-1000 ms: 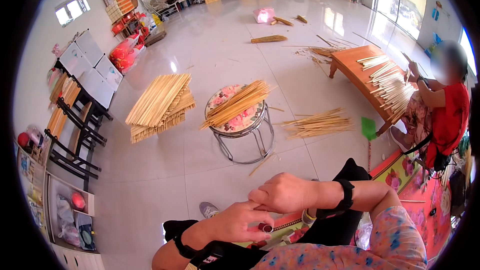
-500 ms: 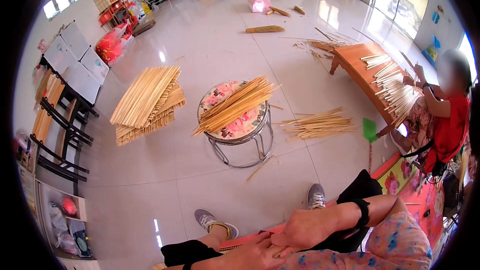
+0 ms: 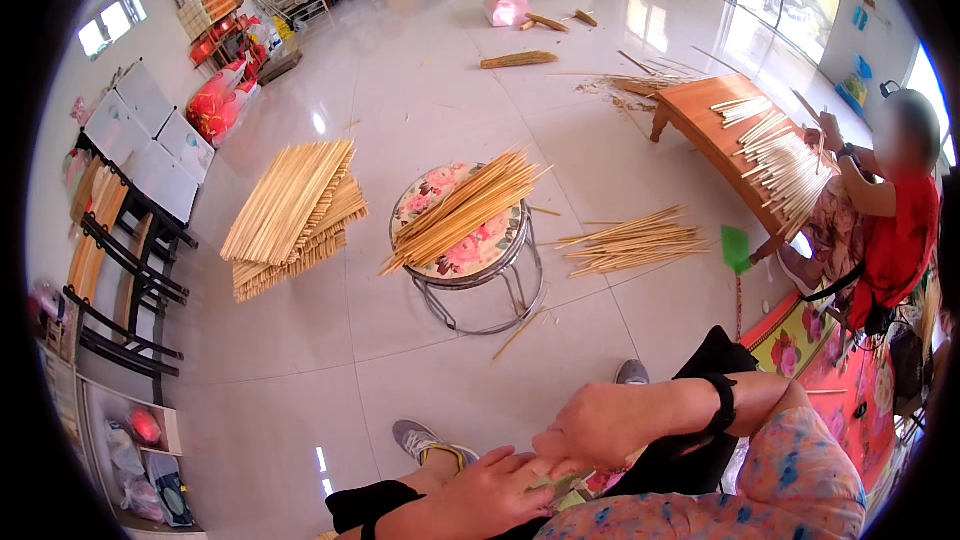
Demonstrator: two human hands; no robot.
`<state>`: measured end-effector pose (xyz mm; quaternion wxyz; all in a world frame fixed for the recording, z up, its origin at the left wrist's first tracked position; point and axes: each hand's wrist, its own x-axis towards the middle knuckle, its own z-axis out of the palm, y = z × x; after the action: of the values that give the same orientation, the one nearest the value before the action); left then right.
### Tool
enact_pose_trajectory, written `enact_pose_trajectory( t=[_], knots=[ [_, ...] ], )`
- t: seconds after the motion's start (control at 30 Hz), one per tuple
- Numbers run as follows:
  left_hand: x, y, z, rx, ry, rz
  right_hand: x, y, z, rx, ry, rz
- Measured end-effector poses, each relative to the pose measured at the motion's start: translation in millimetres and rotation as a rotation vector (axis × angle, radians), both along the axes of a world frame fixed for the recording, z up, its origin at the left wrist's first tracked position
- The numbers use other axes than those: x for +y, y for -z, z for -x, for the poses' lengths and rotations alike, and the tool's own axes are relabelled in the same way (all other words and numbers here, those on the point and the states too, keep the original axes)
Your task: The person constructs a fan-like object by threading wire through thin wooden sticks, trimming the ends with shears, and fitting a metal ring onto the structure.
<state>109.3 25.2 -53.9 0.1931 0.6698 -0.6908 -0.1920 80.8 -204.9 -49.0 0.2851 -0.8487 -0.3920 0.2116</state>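
Observation:
My left hand [image 3: 488, 492] and my right hand [image 3: 600, 427] meet low in front of my body, above my lap. The fingers of both are bent and pressed together, nearly touching. Whatever lies between them is too small and hidden to name. Ahead of them stands a round stool [image 3: 440, 180] with a floral top and metal legs. A loose bundle of straw-coloured stalks [image 3: 465, 210] lies slantwise across it. More thin stalks [image 3: 635, 243] are spread on the floor right of the stool. Left of it sits a stack of flat stalk panels [image 3: 290, 202].
At right a person in red [image 3: 900, 250] works stalks at a low wooden table [image 3: 690, 110]. A green fly swatter [image 3: 736, 248] rests by the table's leg. Small brooms [image 3: 518, 60] lie farther back. Black-framed chairs [image 3: 125, 290] and a white cabinet [image 3: 150, 145] line the left.
My right hand has risen slightly, and my left hand has shifted up with its fingers more in sight. The view has tilted a little. Stool and stalks stay put.

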Motion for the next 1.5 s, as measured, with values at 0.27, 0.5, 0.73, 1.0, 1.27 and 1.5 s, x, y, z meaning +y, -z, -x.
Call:
enact_pose_trajectory(
  t=[0.27, 0.5, 0.73, 1.0, 1.27, 1.5],
  knots=[
    [-7, 5, 18, 0.987, -0.121, 0.249, 9, 29, 17, -0.358, 0.133, -0.357],
    [7, 11, 21, 1.116, -0.084, -0.115, 1, 19, 28, -0.100, 0.038, -0.253],
    [8, 13, 28, 1.615, -0.070, -0.124, -7, 17, 22, 0.027, -0.028, -0.208],
    [-5, 15, 28, 0.485, -0.059, 0.022, -12, 8, 11, 0.280, -0.051, -0.214],
    [-16, 21, 25, 0.262, -0.204, 0.226, 9, 25, 25, 0.183, 0.072, -0.336],
    [-13, 30, 33, 0.088, 0.063, 0.040, 7, 36, 30, 0.125, -0.056, -0.221]
  ],
)
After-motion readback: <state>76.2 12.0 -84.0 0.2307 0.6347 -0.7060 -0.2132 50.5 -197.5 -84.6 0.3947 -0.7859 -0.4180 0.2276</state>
